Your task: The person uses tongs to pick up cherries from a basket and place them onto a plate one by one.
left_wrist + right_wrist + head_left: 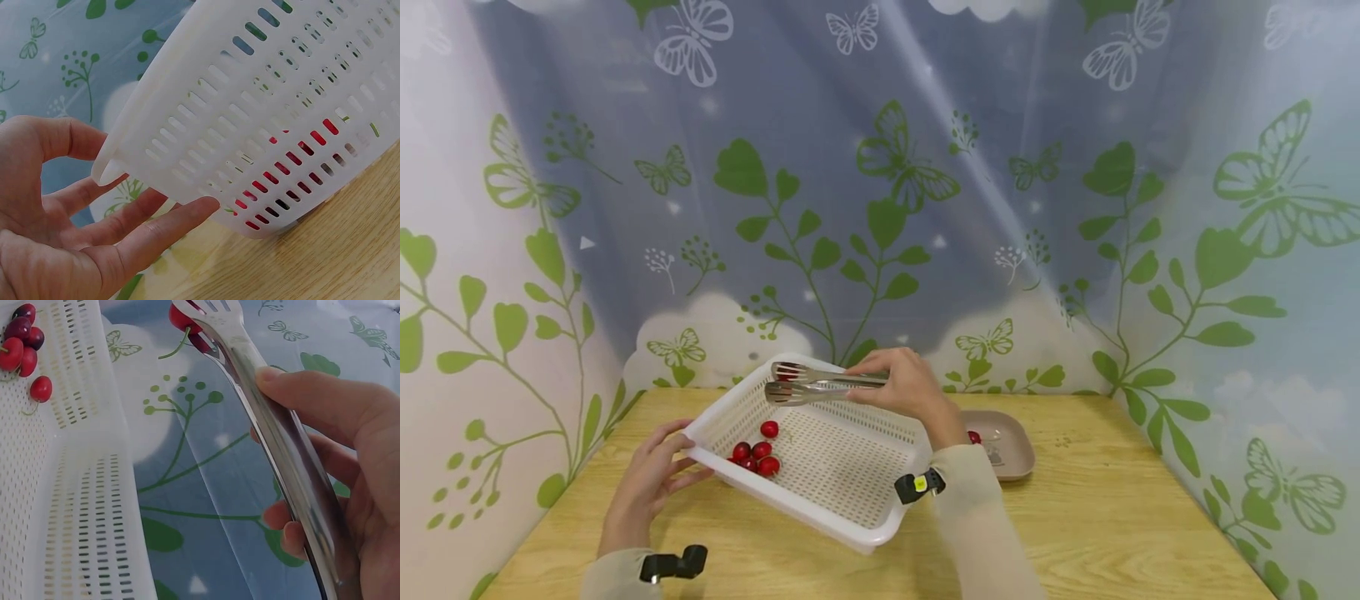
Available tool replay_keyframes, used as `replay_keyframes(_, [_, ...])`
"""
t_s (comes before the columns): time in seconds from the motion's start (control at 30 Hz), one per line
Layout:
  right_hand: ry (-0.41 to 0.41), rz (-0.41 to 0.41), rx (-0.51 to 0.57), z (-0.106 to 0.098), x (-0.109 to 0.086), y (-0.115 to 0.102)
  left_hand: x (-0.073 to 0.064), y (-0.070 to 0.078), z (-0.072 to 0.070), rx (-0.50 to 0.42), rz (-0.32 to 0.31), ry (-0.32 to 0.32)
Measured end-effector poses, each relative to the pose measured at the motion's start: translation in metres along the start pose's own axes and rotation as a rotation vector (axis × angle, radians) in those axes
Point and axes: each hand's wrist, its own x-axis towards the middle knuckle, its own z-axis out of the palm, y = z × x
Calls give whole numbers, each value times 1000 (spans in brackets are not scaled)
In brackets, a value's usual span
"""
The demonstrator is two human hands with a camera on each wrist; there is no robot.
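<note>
My left hand (655, 471) holds the left corner of a white plastic basket (820, 523), with fingers at the rim and along the outer wall in the left wrist view. Several red cherries (762, 450) are gathered in the basket's left end, and their red shows through the slots. The right hand (904, 385) grips metal tongs (827, 385) above the basket's far side. Between the tongs' slotted tips is a cherry (182, 319) with a green stem, seen best in the right wrist view.
A beige dish (1017, 450) with a cherry (974, 437) in it stands to the right of the basket, partly behind the right forearm. Everything stands on a wood-grain table (1097, 517). A patterned curtain (820, 167) encloses the back and sides.
</note>
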Motion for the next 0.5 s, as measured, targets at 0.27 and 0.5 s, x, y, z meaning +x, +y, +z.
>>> replay_keyframes(0.27, [37,-31,-46,-12,-16,9,0,0,0,0,2,2])
replay_keyframes(0.5, [65,-42,-99,-27,-34,21,1,-1,-1,1,4,-3])
